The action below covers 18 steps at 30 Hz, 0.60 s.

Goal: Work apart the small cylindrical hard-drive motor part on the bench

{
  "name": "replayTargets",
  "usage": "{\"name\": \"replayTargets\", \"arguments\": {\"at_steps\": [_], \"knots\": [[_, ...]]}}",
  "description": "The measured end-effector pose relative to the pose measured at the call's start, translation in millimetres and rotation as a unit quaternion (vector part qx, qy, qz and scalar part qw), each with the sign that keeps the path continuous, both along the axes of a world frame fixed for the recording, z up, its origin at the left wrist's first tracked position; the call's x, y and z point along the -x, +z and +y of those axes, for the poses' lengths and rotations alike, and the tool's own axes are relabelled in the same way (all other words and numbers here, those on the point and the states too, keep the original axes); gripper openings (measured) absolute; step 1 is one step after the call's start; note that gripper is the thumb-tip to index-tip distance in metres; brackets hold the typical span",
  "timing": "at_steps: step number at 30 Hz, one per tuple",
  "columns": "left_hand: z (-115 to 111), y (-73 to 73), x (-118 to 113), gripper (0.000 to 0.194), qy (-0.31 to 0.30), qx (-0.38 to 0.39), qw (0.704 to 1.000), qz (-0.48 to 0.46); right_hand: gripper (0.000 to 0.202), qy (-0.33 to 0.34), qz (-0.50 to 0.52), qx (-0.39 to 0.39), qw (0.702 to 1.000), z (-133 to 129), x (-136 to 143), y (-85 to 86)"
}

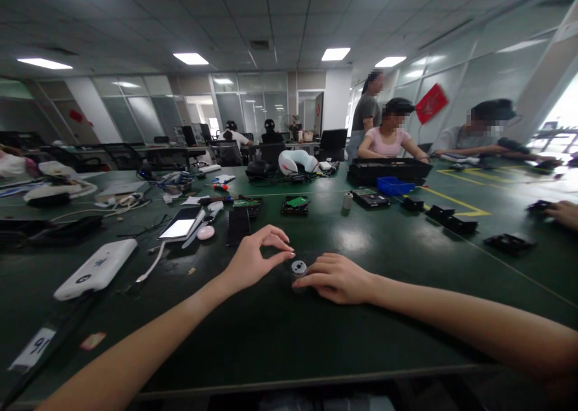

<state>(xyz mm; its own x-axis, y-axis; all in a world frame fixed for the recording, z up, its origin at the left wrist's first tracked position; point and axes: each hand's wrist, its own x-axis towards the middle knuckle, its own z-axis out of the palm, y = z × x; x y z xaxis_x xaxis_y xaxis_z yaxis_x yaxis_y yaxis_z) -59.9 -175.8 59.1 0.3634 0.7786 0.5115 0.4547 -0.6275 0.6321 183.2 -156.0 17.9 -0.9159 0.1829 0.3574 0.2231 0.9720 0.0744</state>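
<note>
A small silvery metal cylinder (pixel 298 269) stands upright on the green table, small dark holes in its round top. My right hand (pixel 338 277) grips its side, thumb and fingers closed about it; the far fingers are partly hidden. Up and to the left of the cylinder, my left hand (pixel 255 256) hovers with its fingers curved and a small gap between thumb and fingertips. I see nothing between them. Behind the left hand lies a dark flat rectangular piece (pixel 238 226). A similar metal cylinder (pixel 347 201) stands farther back.
Hard drives (pixel 370 198) and a blue tray (pixel 395 186) lie farther back. Several black parts (pixel 451 218) sit to the right. A lit phone (pixel 178 225), a white power bank (pixel 97 268) and cables are on the left. Co-workers sit across the table; another person's hand (pixel 563 213) shows at right.
</note>
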Motion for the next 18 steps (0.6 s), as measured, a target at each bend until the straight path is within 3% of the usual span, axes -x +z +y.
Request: {"name": "replayTargets", "arguments": {"at_steps": [4, 11, 18], "knots": [[-8.1, -1.3, -12.0, 0.024, -0.048, 0.035, 0.998, -0.009, 0.044, 0.000, -0.006, 0.005, 1.000, 0.5, -0.3, 0.8], [-6.5, -0.4, -10.4, 0.022, -0.035, 0.006, 0.999, 0.001, 0.043, -0.004, -0.003, 0.008, 1.000, 0.2, -0.8, -0.5], [-5.2, -6.5, -10.2, 0.022, -0.057, 0.061, 0.996, -0.013, 0.043, -0.002, -0.005, 0.005, 1.000, 1.3, -1.0, -1.0]]}}
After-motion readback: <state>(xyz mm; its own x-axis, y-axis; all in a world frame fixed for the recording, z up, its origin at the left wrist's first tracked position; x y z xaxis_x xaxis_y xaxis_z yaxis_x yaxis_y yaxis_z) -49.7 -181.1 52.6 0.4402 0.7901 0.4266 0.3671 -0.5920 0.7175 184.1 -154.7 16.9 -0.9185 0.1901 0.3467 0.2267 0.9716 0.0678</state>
